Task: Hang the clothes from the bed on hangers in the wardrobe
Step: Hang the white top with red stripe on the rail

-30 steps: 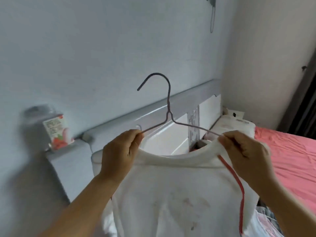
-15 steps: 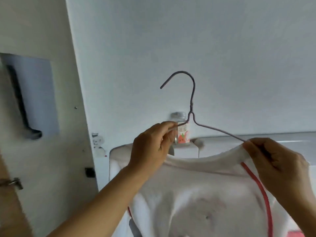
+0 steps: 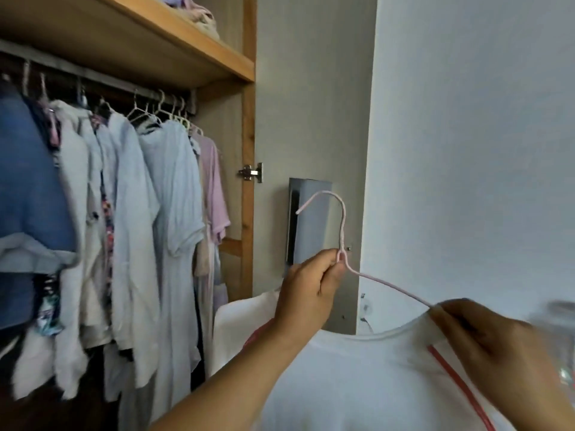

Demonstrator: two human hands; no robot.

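Open wardrobe (image 3: 249,126), rail (image 3: 102,85) crowded at ten o'clock. White shirt (image 3: 373,377) on wire hanger (image 3: 342,231), centre-low. Left hand (image 3: 308,290) pinches hanger neck; right hand (image 3: 494,340) clamps shoulder at four o'clock. Step: carrying. Next likely: lift hook onto rail's right end.

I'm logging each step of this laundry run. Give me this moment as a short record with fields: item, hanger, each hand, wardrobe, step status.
item: white shirt with red stripe, on the hanger
hanger: pink wire hanger, hook up, tip pointing left
left hand: left hand pinches the hanger at its neck
right hand: right hand pinches shirt shoulder and hanger arm
wardrobe: open; rail crowded with hung clothes; wooden shelf above
step status: shirt not yet on rail
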